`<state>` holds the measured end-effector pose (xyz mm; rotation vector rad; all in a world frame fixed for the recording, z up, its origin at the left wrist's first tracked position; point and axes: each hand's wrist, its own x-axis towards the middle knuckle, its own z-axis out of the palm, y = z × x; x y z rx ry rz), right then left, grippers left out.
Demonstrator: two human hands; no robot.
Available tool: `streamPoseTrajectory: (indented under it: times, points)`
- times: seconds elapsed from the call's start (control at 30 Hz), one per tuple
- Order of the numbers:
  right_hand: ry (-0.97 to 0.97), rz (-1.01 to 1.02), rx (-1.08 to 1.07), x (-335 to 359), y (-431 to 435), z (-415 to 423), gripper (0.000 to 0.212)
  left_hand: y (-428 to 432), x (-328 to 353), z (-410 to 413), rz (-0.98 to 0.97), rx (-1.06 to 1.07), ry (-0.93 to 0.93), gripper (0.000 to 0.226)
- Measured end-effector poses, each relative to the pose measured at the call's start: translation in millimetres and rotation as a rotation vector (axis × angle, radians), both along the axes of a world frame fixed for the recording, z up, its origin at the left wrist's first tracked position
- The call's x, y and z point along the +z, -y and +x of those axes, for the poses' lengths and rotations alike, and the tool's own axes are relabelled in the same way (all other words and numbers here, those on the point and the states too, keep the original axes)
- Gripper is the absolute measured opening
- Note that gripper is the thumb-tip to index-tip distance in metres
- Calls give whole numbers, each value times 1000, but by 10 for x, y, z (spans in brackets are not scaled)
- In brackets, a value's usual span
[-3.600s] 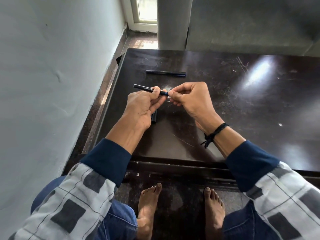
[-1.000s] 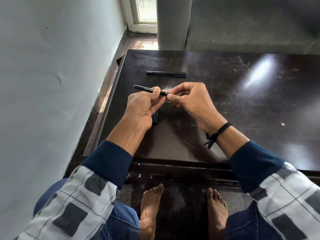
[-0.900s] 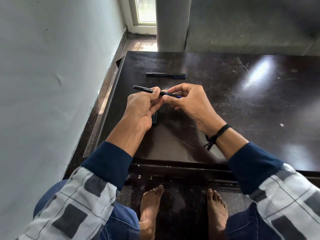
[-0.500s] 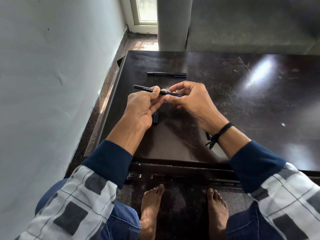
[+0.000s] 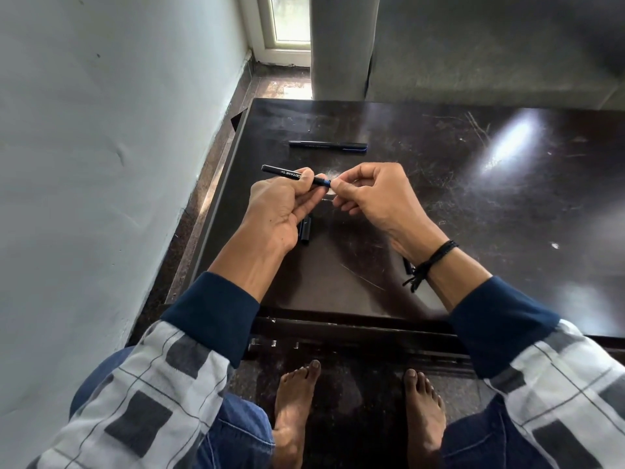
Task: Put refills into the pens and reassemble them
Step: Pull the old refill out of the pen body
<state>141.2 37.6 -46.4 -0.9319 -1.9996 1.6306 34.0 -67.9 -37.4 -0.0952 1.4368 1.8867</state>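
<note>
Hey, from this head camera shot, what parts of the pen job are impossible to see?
- Pen barrel front end: head view, covered by right hand fingertips.
- Refill depth: inside the barrel.
- Black cap: partly behind left hand.
- Second pen: too small to tell its state.

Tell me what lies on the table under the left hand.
Below the left hand, a short black pen piece, probably a cap, sticks out on the table. Its upper end is covered by the hand, so whether anything else lies there cannot be seen.
</note>
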Motion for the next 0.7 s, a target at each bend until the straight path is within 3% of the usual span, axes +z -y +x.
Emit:
streamPoseTrajectory:
  times: [0.07, 0.2, 0.4, 0.57, 0.7]
  points:
    - [10, 33, 5, -16, -24, 4, 9, -5, -3, 7, -7, -5, 0, 4]
    - [16, 22, 19, 2, -25, 25, 23, -15, 6, 10, -5, -3, -5, 4]
    - [12, 30, 9, 15, -21, 14, 5, -14, 26, 25, -6, -4, 10, 5]
    - [4, 26, 31, 30, -2, 32, 23, -13, 35, 6, 1, -1, 8, 5]
    - [3, 19, 0, -6, 1, 3, 9, -5, 43, 12, 6, -1, 10, 4]
